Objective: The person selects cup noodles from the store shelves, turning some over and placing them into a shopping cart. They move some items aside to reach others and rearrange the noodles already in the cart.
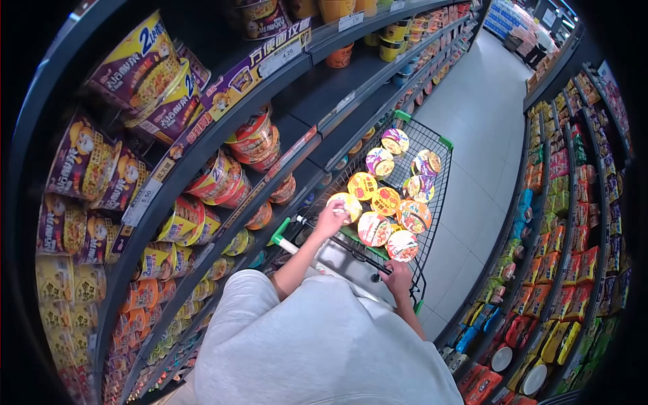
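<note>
A wire shopping cart (442,177) with green corner pieces stands in front of me. Several instant noodle cups lie in it, lids up, among them a yellow one (362,185), an orange one (414,216) and a white-and-red one (402,246). My left hand (330,219) has its fingers closed on the edge of a yellow-and-white instant noodle cup (349,206) at the cart's left side. Over the near rim of the cart, my right hand (398,277) is curled round the black edge, close to the white-and-red cup.
Shelves of noodle cups (138,64) rise close on my left, with price strips (280,55) along their edges. Bagged goods fill the shelves (574,270) on the right. The tiled aisle floor (482,111) runs ahead towards stacked goods (520,34).
</note>
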A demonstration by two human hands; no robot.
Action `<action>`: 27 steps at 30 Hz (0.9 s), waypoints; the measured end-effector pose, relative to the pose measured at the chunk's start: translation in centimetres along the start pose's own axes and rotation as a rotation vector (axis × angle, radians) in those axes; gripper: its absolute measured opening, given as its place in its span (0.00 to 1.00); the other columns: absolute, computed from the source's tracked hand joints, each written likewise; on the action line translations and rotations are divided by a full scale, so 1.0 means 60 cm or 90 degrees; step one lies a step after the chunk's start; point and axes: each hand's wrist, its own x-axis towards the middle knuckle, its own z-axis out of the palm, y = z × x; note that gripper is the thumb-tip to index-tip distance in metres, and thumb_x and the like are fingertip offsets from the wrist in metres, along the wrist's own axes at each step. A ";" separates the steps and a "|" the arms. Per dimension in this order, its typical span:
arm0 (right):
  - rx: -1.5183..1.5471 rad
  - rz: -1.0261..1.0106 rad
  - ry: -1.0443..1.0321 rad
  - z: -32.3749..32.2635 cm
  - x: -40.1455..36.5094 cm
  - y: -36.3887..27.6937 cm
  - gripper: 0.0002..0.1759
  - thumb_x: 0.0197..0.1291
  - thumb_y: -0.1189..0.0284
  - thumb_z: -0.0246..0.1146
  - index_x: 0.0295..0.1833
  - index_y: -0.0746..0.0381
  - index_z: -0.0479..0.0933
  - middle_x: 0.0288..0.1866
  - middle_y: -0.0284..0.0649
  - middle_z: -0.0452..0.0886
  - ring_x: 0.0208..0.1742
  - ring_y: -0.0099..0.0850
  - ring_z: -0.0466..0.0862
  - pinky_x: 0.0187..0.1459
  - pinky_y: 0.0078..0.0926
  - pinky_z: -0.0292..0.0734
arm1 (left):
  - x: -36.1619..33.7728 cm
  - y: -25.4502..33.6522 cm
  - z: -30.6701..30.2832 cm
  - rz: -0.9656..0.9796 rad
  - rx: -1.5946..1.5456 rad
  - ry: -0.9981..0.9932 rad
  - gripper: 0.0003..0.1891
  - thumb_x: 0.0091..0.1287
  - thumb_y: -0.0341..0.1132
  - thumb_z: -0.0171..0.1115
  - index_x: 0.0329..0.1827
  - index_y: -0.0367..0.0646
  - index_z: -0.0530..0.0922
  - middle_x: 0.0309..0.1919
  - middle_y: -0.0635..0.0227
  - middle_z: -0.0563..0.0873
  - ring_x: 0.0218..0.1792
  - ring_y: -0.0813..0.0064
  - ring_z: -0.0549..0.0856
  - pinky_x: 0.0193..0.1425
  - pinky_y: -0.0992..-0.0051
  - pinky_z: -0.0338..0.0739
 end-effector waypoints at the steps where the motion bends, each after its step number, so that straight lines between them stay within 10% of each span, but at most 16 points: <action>1: 0.006 0.017 0.006 -0.003 0.004 -0.003 0.18 0.41 0.64 0.82 0.39 0.52 0.85 0.33 0.32 0.86 0.40 0.36 0.85 0.42 0.38 0.82 | 0.008 -0.008 -0.009 0.000 -0.044 0.063 0.22 0.69 0.33 0.70 0.64 0.38 0.75 0.52 0.57 0.87 0.48 0.69 0.88 0.55 0.69 0.83; 5: 0.005 0.089 -0.036 -0.002 -0.001 -0.011 0.15 0.45 0.62 0.79 0.39 0.53 0.86 0.34 0.33 0.86 0.41 0.38 0.86 0.42 0.40 0.82 | 0.016 0.175 -0.107 -0.132 -0.339 0.222 0.26 0.74 0.36 0.67 0.69 0.41 0.67 0.47 0.68 0.82 0.44 0.76 0.86 0.40 0.76 0.81; 15: 0.027 0.093 -0.076 -0.018 0.006 -0.016 0.18 0.43 0.66 0.82 0.42 0.54 0.86 0.39 0.35 0.89 0.45 0.38 0.87 0.47 0.39 0.82 | 0.051 0.396 -0.288 -0.212 -0.673 0.345 0.76 0.48 0.80 0.71 0.85 0.36 0.40 0.80 0.44 0.55 0.78 0.51 0.65 0.68 0.47 0.76; 27: 0.059 0.100 -0.083 -0.030 0.010 -0.021 0.16 0.45 0.66 0.80 0.41 0.57 0.87 0.37 0.38 0.91 0.43 0.39 0.89 0.45 0.40 0.84 | 0.057 0.405 -0.321 -0.330 -0.713 0.309 0.52 0.55 0.62 0.77 0.73 0.36 0.65 0.70 0.50 0.68 0.66 0.53 0.75 0.66 0.50 0.79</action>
